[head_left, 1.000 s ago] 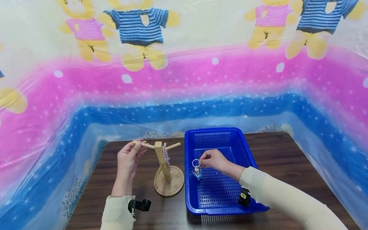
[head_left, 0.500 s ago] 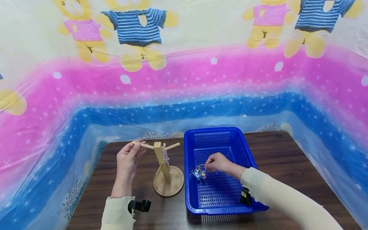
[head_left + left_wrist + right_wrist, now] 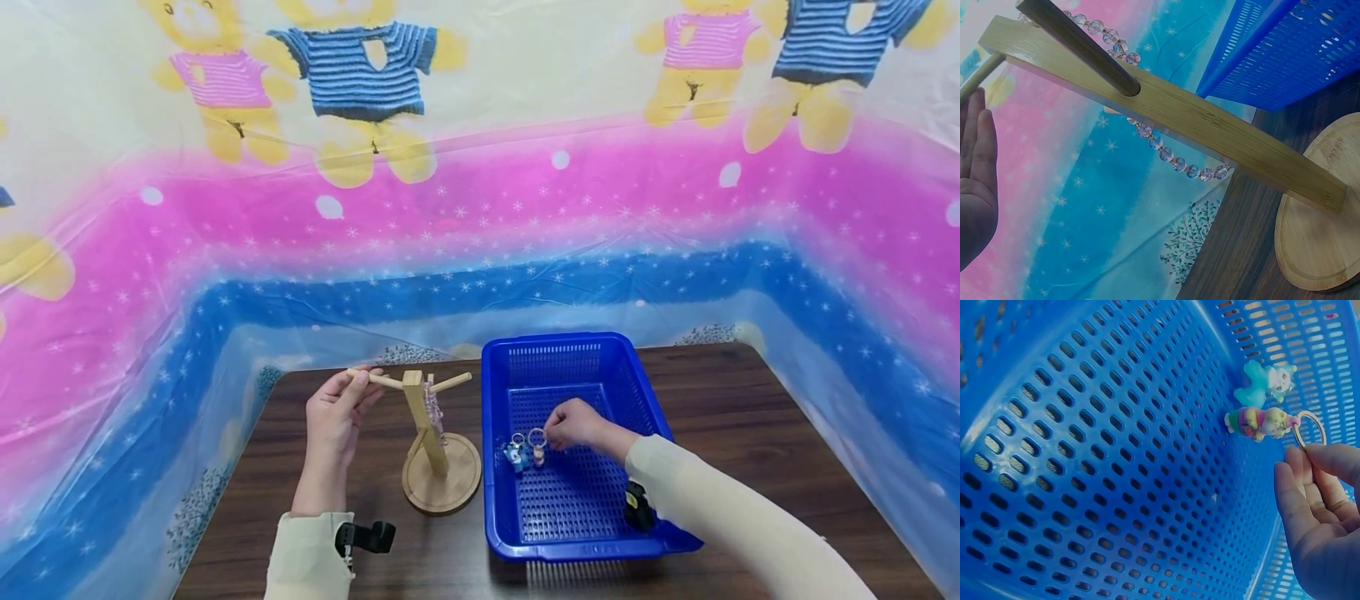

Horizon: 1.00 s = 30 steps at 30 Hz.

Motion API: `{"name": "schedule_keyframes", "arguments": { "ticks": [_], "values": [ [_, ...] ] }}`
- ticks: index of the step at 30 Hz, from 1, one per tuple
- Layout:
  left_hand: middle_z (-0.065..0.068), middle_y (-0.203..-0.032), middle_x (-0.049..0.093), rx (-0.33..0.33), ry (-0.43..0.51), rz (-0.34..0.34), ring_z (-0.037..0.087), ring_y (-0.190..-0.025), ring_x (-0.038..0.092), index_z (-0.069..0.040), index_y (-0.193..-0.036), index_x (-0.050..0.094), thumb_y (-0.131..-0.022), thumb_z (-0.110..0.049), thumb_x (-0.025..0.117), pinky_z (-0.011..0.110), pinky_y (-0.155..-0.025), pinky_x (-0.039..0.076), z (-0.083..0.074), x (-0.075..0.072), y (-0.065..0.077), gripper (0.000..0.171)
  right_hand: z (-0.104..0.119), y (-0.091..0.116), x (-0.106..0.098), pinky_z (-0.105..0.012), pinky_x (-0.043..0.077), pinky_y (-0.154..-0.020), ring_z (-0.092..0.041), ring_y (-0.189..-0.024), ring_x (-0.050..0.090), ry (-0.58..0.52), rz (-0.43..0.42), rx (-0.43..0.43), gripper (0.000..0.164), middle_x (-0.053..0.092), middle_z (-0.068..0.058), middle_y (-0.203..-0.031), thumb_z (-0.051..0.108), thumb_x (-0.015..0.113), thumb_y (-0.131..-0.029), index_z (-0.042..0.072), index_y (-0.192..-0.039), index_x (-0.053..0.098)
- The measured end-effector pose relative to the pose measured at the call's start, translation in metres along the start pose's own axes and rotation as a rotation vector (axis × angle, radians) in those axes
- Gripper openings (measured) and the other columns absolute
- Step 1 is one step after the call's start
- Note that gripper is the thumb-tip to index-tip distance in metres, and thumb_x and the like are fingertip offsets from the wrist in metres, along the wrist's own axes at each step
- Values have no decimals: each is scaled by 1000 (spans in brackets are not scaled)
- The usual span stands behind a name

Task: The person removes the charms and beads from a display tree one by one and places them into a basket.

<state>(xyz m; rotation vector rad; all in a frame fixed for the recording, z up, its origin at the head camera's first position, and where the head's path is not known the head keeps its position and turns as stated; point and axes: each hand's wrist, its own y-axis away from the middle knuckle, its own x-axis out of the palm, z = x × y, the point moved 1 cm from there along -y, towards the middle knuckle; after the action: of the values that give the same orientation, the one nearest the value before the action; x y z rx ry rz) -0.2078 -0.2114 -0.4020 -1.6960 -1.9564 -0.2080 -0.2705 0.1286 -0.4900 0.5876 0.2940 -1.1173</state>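
My left hand (image 3: pixel 335 417) pinches the end of a peg (image 3: pixel 384 380) at the top of a wooden stand (image 3: pixel 428 433). Behind the post, in the left wrist view, hangs a clear beaded bracelet (image 3: pixel 1179 164). Inside the blue basket (image 3: pixel 489 500), thumb and fingers of my right hand (image 3: pixel 581 423) pinch the metal ring of a keychain (image 3: pixel 1263 422) with a small pink, yellow and green figure. Just left of it lies a second keychain (image 3: pixel 516 457), with a light-blue figure (image 3: pixel 1259 386) and its own ring.
The stand's round base (image 3: pixel 441 483) rests on the dark wooden table (image 3: pixel 750 450), left of the basket. Another peg (image 3: pixel 452 382) points right from the post, toward the basket. A printed cloth (image 3: pixel 480 208) surrounds the table's back and sides.
My right hand has moved a little to the right with the ring, so the held keychain now shows apart from the light-blue one. The left hand has stayed on the peg.
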Motion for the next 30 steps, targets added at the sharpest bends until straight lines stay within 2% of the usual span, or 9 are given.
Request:
{"name": "schedule_keyframes", "arguments": {
  "ticks": [8, 14, 21, 30],
  "values": [
    [-2, -89, 81, -11, -14, -5, 7, -85, 78, -13, -94, 78, -101, -2, 61, 21, -82, 65, -1, 1, 0, 22, -4, -10, -3, -40, 68, -80, -19, -80, 74, -6, -47, 29, 13, 76, -20, -95, -2, 62, -95, -7, -97, 74],
    [-3, -88, 81, -14, -23, -16, 5, -83, 78, -13, -94, 78, -101, -2, 61, 19, -80, 65, -2, 1, 1, 22, -10, -15, -2, -40, 68, -79, -18, -78, 72, -33, -68, 25, 11, 75, -20, -94, -1, 63, -95, -6, -95, 73],
    [-3, -89, 81, 1, -30, 1, 5, -83, 78, -14, -94, 78, -102, -1, 60, 19, -80, 65, -1, 1, 2, 24, -14, -19, -1, -40, 68, -77, -17, -74, 70, -65, -136, 48, 10, 75, -18, -89, -2, 65, -92, -8, -93, 72],
    [-3, -89, 81, -5, -40, -5, 5, -84, 78, -15, -93, 78, -101, -2, 61, 20, -81, 65, -2, 0, 1, 23, -22, -28, 0, -34, 67, -72, -14, -70, 69, -117, -189, 94, 13, 76, -18, -91, -3, 65, -89, -10, -96, 73]
  ]
}}
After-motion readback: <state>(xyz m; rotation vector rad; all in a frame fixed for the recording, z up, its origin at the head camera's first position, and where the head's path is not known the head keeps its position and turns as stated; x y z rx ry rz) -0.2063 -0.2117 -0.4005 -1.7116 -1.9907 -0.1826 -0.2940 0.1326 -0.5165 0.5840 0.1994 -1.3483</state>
